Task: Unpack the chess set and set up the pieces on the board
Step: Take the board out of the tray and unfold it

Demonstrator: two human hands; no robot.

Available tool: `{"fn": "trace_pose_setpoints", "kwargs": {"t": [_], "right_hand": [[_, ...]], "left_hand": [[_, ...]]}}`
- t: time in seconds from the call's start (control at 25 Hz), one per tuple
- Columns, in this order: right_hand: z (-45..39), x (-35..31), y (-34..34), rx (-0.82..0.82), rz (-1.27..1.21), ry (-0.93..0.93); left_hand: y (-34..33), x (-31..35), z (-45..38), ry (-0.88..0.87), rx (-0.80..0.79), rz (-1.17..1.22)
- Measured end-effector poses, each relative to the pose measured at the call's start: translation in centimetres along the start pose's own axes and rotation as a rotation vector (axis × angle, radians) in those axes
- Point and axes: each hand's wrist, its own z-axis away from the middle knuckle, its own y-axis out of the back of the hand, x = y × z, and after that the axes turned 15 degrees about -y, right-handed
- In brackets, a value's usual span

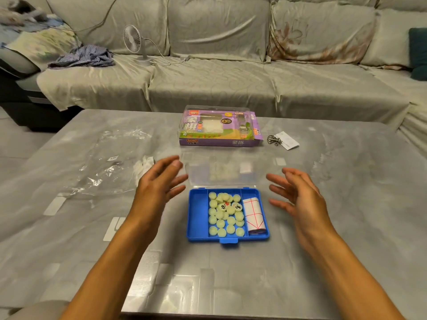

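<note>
A blue plastic case (198, 215) lies on the grey table with its clear lid (221, 172) standing raised at the back. Its middle compartment holds several pale green round chess pieces (225, 218); a few show characters. The right compartment holds a rolled white board sheet (254, 214) with red lines. The left compartment is bare. My left hand (159, 181) hovers left of the lid, fingers spread, holding nothing. My right hand (298, 192) hovers to the right of the case, fingers spread too.
A purple chess package (219, 127) with a clear window lies behind the case. Crumpled clear wrapping (111, 162) spreads at the left. A metal ring puzzle with a paper card (284, 140) lies at the right. Beyond the table stands a sofa with a small fan (134, 40).
</note>
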Motion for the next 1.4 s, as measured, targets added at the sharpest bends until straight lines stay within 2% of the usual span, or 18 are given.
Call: {"fn": "trace_pose_setpoints", "kwargs": {"t": [0.08,0.12,0.16,0.24,0.32,0.4,0.52,0.56,0.76,1.08,1.4], "right_hand": [[-0.3,0.3,-0.6,-0.097,0.038,0.046],[-0.3,0.6,-0.9,-0.126,0.121,0.057],[-0.5,1.1,-1.2,-0.135,0.229,0.045],[-0.7,2.2,-1.6,-0.127,0.426,-0.032],[-1.0,3.1,-1.5,-0.130,0.582,-0.073],[-1.2,3.6,-1.1,-0.142,0.789,-0.030],[-2.1,4.2,-0.1,-0.117,1.221,0.114],[-2.2,4.3,0.2,-0.103,1.287,0.145],[-2.2,4.3,0.5,-0.073,1.277,0.165],[-1.9,3.0,4.9,0.038,1.289,0.120],[-4.1,1.5,14.6,0.161,1.325,0.043]], "left_hand": [[-0.2,-0.5,-0.2,-0.033,-0.044,0.136],[-0.5,-0.9,-0.1,-0.030,-0.086,0.073],[-0.6,-1.5,0.0,-0.014,-0.134,-0.064],[-0.8,-2.5,0.8,0.040,-0.287,-0.502],[-0.9,-3.4,1.7,0.095,-0.460,-0.779],[-1.0,-3.8,2.1,0.106,-0.548,-0.900],[-1.0,-3.9,2.0,0.110,-0.560,-0.982],[-0.9,-4.1,2.1,0.114,-0.560,-1.013],[-0.6,-4.9,2.1,0.140,-0.506,-1.064],[-2.7,-5.4,5.2,0.055,-0.548,-0.782],[-13.5,-7.4,5.5,-0.005,-0.708,-0.770]]}}
